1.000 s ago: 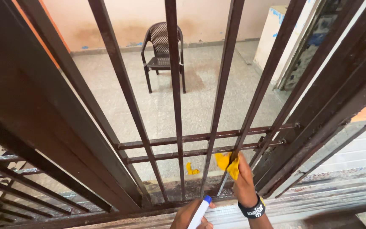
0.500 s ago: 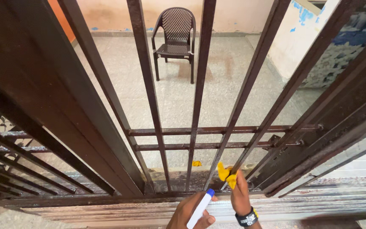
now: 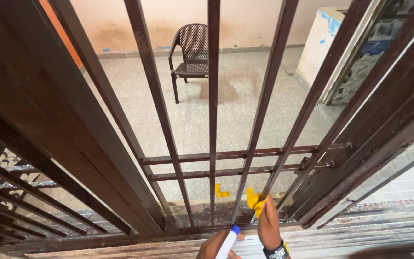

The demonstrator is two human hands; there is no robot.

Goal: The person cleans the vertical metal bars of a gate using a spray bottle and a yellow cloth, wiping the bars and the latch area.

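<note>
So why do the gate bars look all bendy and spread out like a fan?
Head view: the wide lens splays the gate bars outward and stretches the edges; daylight on the floor beyond is bright and even, with no harsh glare; the right hand and yellow cloth are sharp; the left hand is cut off at the bottom.

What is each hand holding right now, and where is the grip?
The right hand pinches a bunched yellow cloth against a gate bar. The left hand wraps the body of a white bottle with a blue cap.

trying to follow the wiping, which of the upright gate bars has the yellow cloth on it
The second upright bar from the right, low down, where the right hand presses the yellow cloth; the other bars are bare.
</note>
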